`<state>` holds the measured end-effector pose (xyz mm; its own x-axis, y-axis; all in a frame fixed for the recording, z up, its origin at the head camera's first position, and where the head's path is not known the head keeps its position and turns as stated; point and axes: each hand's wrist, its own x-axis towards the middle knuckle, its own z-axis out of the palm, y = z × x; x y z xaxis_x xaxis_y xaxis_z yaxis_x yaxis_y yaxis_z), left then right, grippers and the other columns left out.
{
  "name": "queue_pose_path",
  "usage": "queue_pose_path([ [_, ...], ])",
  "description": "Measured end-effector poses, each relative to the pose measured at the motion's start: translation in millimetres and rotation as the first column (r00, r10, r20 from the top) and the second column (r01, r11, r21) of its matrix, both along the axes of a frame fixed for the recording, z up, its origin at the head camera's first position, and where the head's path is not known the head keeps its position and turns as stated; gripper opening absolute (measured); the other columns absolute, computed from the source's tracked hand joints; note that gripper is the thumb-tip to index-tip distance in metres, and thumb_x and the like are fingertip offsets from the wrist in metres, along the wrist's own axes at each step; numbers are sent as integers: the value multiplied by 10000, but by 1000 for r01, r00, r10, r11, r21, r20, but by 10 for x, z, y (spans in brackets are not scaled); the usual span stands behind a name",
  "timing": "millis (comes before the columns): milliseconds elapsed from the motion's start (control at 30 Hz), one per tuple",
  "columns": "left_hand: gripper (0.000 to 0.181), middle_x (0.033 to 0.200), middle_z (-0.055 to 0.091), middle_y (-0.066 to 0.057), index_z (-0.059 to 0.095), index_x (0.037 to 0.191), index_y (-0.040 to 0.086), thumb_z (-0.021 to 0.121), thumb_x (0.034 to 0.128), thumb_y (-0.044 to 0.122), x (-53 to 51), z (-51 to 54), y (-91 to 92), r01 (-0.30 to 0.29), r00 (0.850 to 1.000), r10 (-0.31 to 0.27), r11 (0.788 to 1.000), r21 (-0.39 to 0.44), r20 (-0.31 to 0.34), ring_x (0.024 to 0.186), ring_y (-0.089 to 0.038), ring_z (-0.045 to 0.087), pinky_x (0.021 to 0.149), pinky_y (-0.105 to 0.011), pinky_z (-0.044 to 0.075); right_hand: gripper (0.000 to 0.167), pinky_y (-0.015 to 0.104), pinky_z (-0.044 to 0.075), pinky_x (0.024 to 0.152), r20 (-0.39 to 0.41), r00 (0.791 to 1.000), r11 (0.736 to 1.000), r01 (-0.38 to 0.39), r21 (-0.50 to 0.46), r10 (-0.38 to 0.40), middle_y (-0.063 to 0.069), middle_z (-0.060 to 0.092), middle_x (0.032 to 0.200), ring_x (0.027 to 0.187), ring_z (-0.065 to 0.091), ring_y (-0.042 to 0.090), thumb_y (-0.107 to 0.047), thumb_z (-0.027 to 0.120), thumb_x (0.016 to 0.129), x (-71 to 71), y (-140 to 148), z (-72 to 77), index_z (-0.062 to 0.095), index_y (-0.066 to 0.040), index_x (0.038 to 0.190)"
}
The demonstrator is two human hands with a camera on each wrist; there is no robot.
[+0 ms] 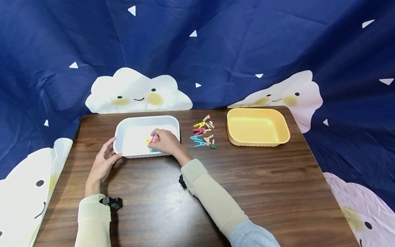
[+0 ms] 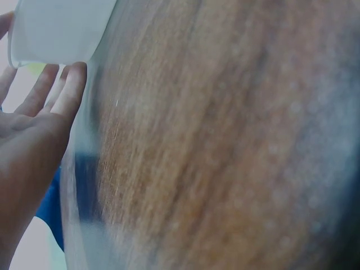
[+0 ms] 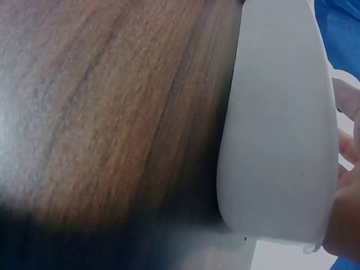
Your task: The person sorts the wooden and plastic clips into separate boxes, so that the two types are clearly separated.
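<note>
In the white tray (image 1: 132,133), clothespins (image 1: 153,150).

Smooth white plastic tray (image 1: 131,135), glossy yellow tub (image 1: 254,133), plastic pegs (image 1: 200,124) and wooden pegs (image 1: 209,137) share a shiny wood-grain table (image 1: 262,188).

Loads of room on the right of the table (image 1: 265,185), bare wood from the right sleeve (image 1: 216,199) out to the edge, so a hand could come at the yellow tray (image 1: 256,130) from the front and just clear its raised wall. Between the trays it's tight: the clothespin heap (image 1: 199,130) fills most of that gap, leaving a thin strip either side. White tray (image 1: 132,135) is trickier, left hand (image 1: 103,164) blocks the near left corner, right hand (image 1: 166,141) and its pink clothespin (image 1: 153,139) crowd the right half. Going over the left half looks doable. Backdrop (image 1: 203,51) hangs close behind both trays
</note>
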<state>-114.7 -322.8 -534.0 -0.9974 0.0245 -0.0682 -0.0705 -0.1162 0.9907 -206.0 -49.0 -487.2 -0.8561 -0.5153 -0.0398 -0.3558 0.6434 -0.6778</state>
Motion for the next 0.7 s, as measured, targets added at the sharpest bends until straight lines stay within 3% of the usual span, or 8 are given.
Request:
queue_pose_path([
  [200, 713, 1377, 470, -7, 314, 1586, 117, 626, 968, -54, 4, 2, 8, 4, 1000, -4, 1000, 20, -14, 1177, -96, 538, 888, -170, 499, 463, 213, 432, 771, -8, 1000, 999, -10, 31, 11, -13, 627, 1021, 933, 549, 95, -348, 788, 883, -38, -30, -28, 678, -149, 1287],
  [433, 718, 1373, 470, -10, 312, 1589, 122, 631, 969, -47, 0, -1, 10, 0, 1000, 0, 1000, 4, -7, 1176, -95, 536, 889, -166, 496, 393, 196, 440, 771, -38, 999, 1000, -28, 4, 28, -16, 644, 960, 902, 570, 91, -297, 786, 893, -51, -39, -49, 704, -119, 1233],
  [567, 718, 1378, 467, -25, 310, 1590, 118, 627, 969, -53, 2, -3, 12, -1, 1000, 2, 1000, 9, -9, 1180, -100, 534, 892, -167, 496, 350, 182, 438, 768, -44, 999, 996, -31, -87, 27, 10, 650, 934, 851, 565, 87, -233, 783, 900, -47, -21, -47, 710, -79, 1205],
  [700, 713, 1400, 456, -55, 310, 1591, 111, 616, 971, -65, 1, -6, 15, -2, 1000, 2, 1000, 23, -19, 1186, -113, 530, 892, -166, 496, 317, 175, 431, 730, -10, 1000, 973, 8, -233, -11, 39, 657, 934, 784, 538, 77, -175, 766, 902, -47, 35, -16, 717, -42, 1186],
])
